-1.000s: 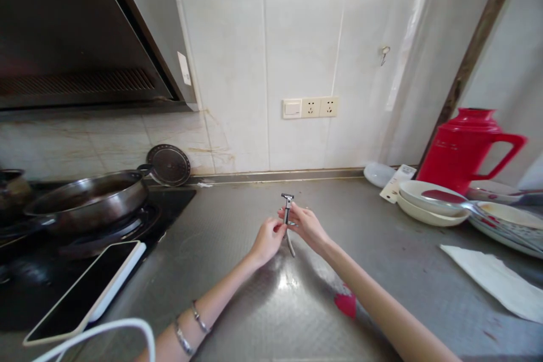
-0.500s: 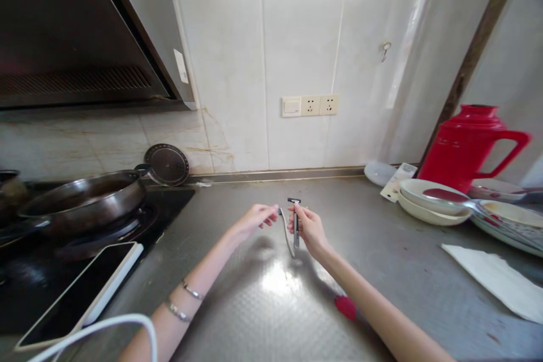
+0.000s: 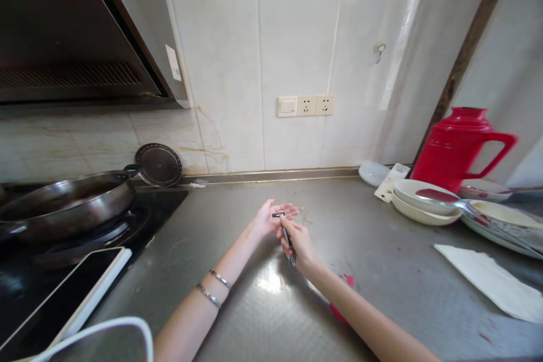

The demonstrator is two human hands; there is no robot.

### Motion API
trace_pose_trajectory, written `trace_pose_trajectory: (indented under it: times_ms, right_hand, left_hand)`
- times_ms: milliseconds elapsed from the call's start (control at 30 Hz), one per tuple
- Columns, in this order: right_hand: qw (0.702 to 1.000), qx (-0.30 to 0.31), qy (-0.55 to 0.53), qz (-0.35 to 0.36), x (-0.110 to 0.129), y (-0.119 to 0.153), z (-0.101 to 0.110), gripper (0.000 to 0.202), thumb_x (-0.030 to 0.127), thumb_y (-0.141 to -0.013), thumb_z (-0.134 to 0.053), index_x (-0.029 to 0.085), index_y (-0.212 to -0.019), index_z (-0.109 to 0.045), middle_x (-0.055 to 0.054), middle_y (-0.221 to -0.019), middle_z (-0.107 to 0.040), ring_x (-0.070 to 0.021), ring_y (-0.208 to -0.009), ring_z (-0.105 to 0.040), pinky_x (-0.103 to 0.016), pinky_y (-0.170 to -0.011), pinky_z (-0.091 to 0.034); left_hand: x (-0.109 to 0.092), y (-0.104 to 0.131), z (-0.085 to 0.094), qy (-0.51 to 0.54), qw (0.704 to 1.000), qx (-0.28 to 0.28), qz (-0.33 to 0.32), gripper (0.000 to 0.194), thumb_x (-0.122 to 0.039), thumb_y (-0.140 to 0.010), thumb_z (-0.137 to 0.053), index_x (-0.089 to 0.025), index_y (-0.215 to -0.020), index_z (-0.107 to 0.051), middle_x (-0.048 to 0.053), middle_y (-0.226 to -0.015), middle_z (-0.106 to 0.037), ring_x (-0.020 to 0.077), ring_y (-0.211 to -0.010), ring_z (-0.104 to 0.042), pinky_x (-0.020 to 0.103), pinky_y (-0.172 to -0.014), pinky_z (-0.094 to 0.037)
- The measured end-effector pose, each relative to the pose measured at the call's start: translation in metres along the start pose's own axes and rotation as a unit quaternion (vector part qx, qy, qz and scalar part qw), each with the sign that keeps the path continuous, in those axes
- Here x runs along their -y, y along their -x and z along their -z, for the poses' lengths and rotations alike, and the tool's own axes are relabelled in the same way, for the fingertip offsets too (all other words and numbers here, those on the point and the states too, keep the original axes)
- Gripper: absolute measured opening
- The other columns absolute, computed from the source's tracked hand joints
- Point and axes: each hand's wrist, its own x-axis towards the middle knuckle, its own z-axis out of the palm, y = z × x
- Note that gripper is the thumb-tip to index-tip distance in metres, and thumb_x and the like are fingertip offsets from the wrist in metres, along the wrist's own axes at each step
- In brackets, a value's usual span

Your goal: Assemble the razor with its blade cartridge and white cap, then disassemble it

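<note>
Razor (image 3: 287, 240) sits within the right hand's (image 3: 302, 246) fingers (image 3: 293, 228), head (image 3: 278, 214) by left hand (image 3: 267, 219)

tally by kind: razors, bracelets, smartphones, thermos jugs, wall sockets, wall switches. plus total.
Razor: 1, in the right hand
Bracelets: 2, on the left arm
Smartphone: 1
Red thermos jug: 1
Wall sockets: 2
Wall switch: 1
Total: 8

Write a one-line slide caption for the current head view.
Over a metal counter, the right hand holds a razor-like tool close to the open left hand.
</note>
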Motion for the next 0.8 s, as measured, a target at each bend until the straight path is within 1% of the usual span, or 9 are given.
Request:
trace_pose_trajectory:
  times_ms: [100, 267, 467, 533, 633, 700, 733, 800]
  right_hand:
    - [1.0, -0.01, -0.005, -0.006, 0.001, 0.001, 0.0, 0.042, 0.056, -0.067, -0.059, 0.015, -0.058, -0.054, 0.006, -0.035, -0.044, -0.003, -0.023, -0.03, -0.016, -0.025, -0.019]
    - [1.0, -0.018, 0.0, -0.013, 0.0, -0.002, 0.003, 0.041, 0.053, -0.069, -0.058, 0.015, -0.054, -0.053, 0.006, -0.031, -0.04, -0.0034, -0.022, -0.028, -0.016, -0.024, -0.019]
    - [1.0, -0.017, 0.008, -0.009, -0.002, -0.006, 0.007, 0.04, 0.051, -0.069, -0.057, 0.015, -0.052, -0.053, 0.005, -0.031, -0.042, -0.0045, -0.023, -0.03, -0.017, -0.024, -0.019]
    - [1.0, -0.016, 0.018, 0.002, -0.001, -0.005, 0.008, 0.04, 0.051, -0.07, -0.056, 0.015, -0.052, -0.053, 0.005, -0.031, -0.041, -0.0047, -0.022, -0.03, -0.017, -0.024, -0.019]
    - [0.999, -0.017, 0.045, 0.021, 0.001, -0.004, 0.008, 0.043, 0.052, -0.072, -0.055, 0.015, -0.051, -0.054, 0.005, -0.029, -0.038, -0.0045, -0.022, -0.029, -0.017, -0.025, -0.019]
    - [0.998, -0.022, 0.06, 0.025, 0.003, -0.002, 0.008, 0.044, 0.053, -0.072, -0.055, 0.014, -0.052, -0.055, 0.006, -0.028, -0.037, -0.0044, -0.022, -0.029, -0.018, -0.026, -0.019]
    - [0.997, -0.024, 0.064, 0.026, 0.004, -0.002, 0.008, 0.044, 0.054, -0.072, -0.055, 0.014, -0.052, -0.055, 0.006, -0.028, -0.037, -0.0044, -0.022, -0.028, -0.018, -0.026, -0.019]
    - [0.997, -0.024, 0.069, 0.028, 0.005, -0.002, 0.008, 0.045, 0.054, -0.072, -0.055, 0.014, -0.052, -0.055, 0.006, -0.028, -0.037, -0.0045, -0.023, -0.029, -0.018, -0.026, -0.019]
  left_hand:
    - [0.002, -0.001, 0.003, 0.002, 1.0, 0.002, -0.006, 0.045, -0.041, -0.088, -0.033, -0.004, -0.108, -0.049, 0.021, -0.097, -0.066, 0.0225, -0.092, -0.063, 0.033, -0.085, -0.044]
    - [0.006, -0.002, 0.004, -0.007, 1.0, -0.007, -0.002, 0.042, -0.038, -0.089, -0.032, -0.005, -0.105, -0.052, 0.019, -0.092, -0.068, 0.0189, -0.082, -0.065, 0.03, -0.083, -0.045]
    - [0.007, -0.003, -0.001, -0.029, 0.999, -0.031, 0.019, 0.037, -0.034, -0.087, -0.039, -0.004, -0.098, -0.056, 0.018, -0.086, -0.068, 0.0184, -0.078, -0.065, 0.03, -0.082, -0.045]
    - [0.004, -0.002, -0.004, -0.057, 0.997, -0.037, 0.022, 0.033, -0.032, -0.087, -0.04, -0.004, -0.095, -0.057, 0.016, -0.085, -0.068, 0.0177, -0.077, -0.065, 0.029, -0.078, -0.047]
    - [-0.005, 0.003, -0.004, -0.128, 0.991, -0.034, 0.034, 0.027, -0.026, -0.086, -0.041, -0.007, -0.089, -0.059, 0.011, -0.079, -0.068, 0.0149, -0.067, -0.064, 0.026, -0.067, -0.05]
    - [-0.012, 0.006, 0.001, -0.157, 0.986, -0.034, 0.033, 0.018, -0.021, -0.083, -0.047, -0.008, -0.084, -0.06, 0.009, -0.073, -0.067, 0.0125, -0.06, -0.062, 0.023, -0.063, -0.05]
    - [-0.016, 0.008, 0.004, -0.165, 0.985, -0.034, 0.032, 0.013, -0.018, -0.08, -0.052, -0.007, -0.083, -0.06, 0.008, -0.071, -0.067, 0.0121, -0.06, -0.062, 0.023, -0.063, -0.05]
    - [-0.024, 0.011, 0.01, -0.187, 0.981, -0.032, 0.036, 0.013, -0.015, -0.075, -0.061, -0.006, -0.084, -0.062, 0.01, -0.071, -0.067, 0.0131, -0.061, -0.063, 0.023, -0.065, -0.051]
